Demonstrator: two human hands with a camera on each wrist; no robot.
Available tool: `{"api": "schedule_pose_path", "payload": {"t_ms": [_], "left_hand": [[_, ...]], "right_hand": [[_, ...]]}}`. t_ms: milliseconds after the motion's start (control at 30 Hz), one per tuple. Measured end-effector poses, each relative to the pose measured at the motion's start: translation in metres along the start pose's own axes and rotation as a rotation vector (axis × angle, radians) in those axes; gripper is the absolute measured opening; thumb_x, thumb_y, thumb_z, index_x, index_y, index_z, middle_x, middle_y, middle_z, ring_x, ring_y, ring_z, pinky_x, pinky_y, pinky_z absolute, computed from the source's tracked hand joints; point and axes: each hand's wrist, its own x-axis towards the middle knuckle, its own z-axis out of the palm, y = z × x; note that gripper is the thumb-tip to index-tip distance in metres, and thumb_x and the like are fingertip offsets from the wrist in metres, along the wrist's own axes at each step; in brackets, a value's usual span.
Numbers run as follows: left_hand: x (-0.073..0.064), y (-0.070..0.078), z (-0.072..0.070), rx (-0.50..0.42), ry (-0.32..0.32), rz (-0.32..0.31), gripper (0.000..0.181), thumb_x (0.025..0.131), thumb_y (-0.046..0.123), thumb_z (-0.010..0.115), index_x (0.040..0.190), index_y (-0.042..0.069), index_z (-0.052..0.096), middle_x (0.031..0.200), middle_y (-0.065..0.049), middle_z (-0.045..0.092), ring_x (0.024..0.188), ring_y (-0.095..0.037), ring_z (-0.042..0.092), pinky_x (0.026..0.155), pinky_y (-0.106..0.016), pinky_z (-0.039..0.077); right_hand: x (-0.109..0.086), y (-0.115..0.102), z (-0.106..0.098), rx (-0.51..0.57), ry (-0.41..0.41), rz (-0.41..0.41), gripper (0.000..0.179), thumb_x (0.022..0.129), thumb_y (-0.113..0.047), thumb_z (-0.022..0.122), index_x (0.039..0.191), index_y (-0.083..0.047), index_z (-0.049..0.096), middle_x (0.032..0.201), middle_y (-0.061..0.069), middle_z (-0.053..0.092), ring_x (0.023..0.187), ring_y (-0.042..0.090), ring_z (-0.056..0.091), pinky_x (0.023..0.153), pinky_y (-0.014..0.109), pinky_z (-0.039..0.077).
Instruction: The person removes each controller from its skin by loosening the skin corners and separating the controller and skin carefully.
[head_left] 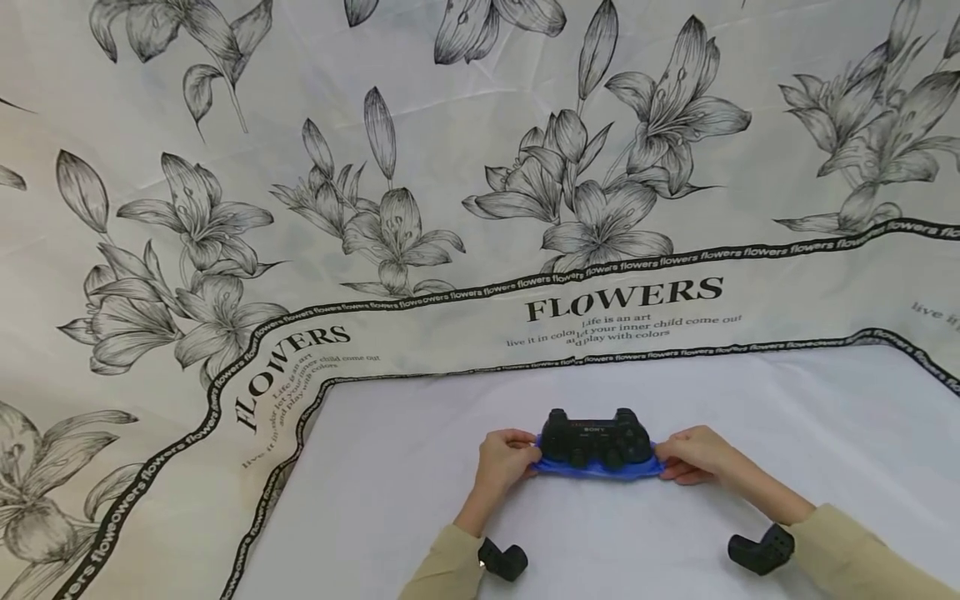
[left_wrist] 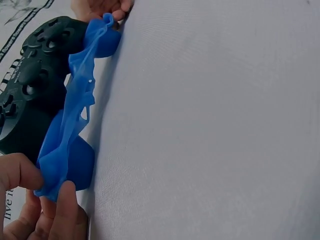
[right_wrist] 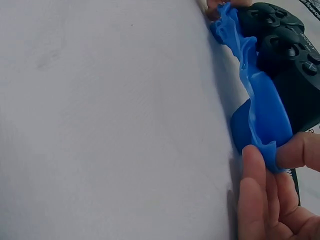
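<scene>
A black game controller with SONY lettering lies face up, partly over a soft blue silicone sleeve. My left hand pinches the sleeve's left end between thumb and fingers. At the opposite end, my right hand pinches the blue edge likewise. In the left wrist view the sleeve runs along the near side of the controller, its edge wavy and with small holes. The right wrist view shows one rounded grip pocket of the sleeve gaping beside the controller's handle.
White cloth covers the table under the hands. Behind it a floral sheet with FLOWERS lettering rises and also borders the left side. Black angular devices sit at the left wrist and right wrist.
</scene>
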Motion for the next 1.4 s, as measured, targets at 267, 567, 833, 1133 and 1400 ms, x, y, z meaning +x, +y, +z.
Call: {"api": "schedule_pose_path", "payload": {"t_ms": [267, 567, 833, 1133, 1400], "left_hand": [[0.004, 0.009, -0.004, 0.102, 0.023, 0.014, 0.012, 0.072, -0.003, 0.070, 0.083, 0.003, 0.072, 0.063, 0.002, 0.060, 0.049, -0.006, 0.055, 0.048, -0.021, 0.053], [0.008, 0.011, -0.003, 0.220, 0.030, -0.016, 0.010, 0.070, -0.003, 0.075, 0.078, 0.004, 0.073, 0.067, -0.001, 0.066, 0.051, -0.006, 0.057, 0.048, -0.022, 0.053], [0.009, 0.008, 0.001, 0.196, 0.016, -0.024, 0.009, 0.070, -0.004, 0.075, 0.075, 0.003, 0.072, 0.067, -0.002, 0.067, 0.052, -0.007, 0.059, 0.049, -0.023, 0.054], [0.009, 0.000, -0.004, 0.152, -0.016, -0.053, 0.010, 0.072, -0.002, 0.074, 0.080, 0.004, 0.074, 0.070, -0.002, 0.070, 0.050, -0.006, 0.060, 0.050, -0.022, 0.055], [0.004, 0.000, -0.008, 0.121, -0.067, -0.035, 0.013, 0.074, -0.002, 0.072, 0.087, 0.001, 0.074, 0.077, -0.005, 0.072, 0.055, -0.007, 0.063, 0.054, -0.023, 0.056]], "right_hand": [[0.008, -0.002, 0.002, -0.111, 0.075, -0.022, 0.014, 0.080, -0.017, 0.064, 0.072, -0.006, 0.066, 0.060, -0.003, 0.066, 0.054, 0.006, 0.063, 0.049, 0.018, 0.049], [0.012, -0.004, -0.003, -0.238, 0.088, -0.025, 0.013, 0.075, -0.014, 0.065, 0.073, -0.002, 0.069, 0.056, -0.002, 0.064, 0.051, 0.008, 0.060, 0.049, 0.020, 0.049], [0.013, -0.007, -0.007, -0.299, 0.071, -0.035, 0.012, 0.074, -0.010, 0.066, 0.075, 0.001, 0.070, 0.057, 0.000, 0.066, 0.052, 0.008, 0.063, 0.050, 0.021, 0.051], [0.012, -0.002, -0.003, -0.315, 0.065, -0.092, 0.018, 0.077, -0.012, 0.066, 0.086, 0.003, 0.072, 0.058, -0.001, 0.066, 0.053, 0.007, 0.061, 0.050, 0.022, 0.050], [0.010, 0.000, -0.001, -0.320, 0.064, -0.124, 0.016, 0.079, -0.010, 0.068, 0.087, 0.003, 0.067, 0.059, -0.001, 0.064, 0.054, 0.008, 0.060, 0.051, 0.023, 0.050]]}}
